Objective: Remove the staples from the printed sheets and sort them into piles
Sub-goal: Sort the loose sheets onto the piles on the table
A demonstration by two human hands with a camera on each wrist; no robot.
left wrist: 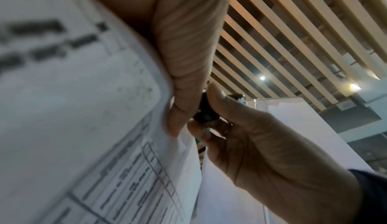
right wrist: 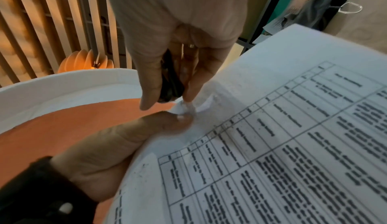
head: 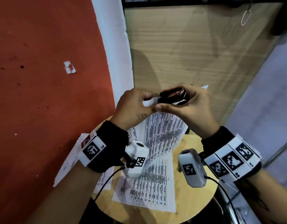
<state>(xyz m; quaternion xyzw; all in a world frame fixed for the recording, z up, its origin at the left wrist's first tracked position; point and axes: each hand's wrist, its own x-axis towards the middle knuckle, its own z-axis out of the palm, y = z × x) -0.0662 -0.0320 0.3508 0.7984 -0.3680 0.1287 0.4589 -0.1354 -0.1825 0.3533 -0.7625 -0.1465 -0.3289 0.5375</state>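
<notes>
Tearing is the main danger as I judge it — at centre frame the left hand (head: 133, 105) pinches the corner of the held sheets (head: 162, 131) between thumb and fingers, while just right of it the right hand (head: 188, 107) is curled tight round the single black staple remover (head: 171, 96), whose tip meets that same already-crumpled corner; a crooked pull could rip the paper or fling the staple away. The staple itself I cannot make out. Two piles lie on the round table (head: 196, 188): a left pile (head: 71, 159) at lower left, a printed pile (head: 149, 188) at lower centre.
</notes>
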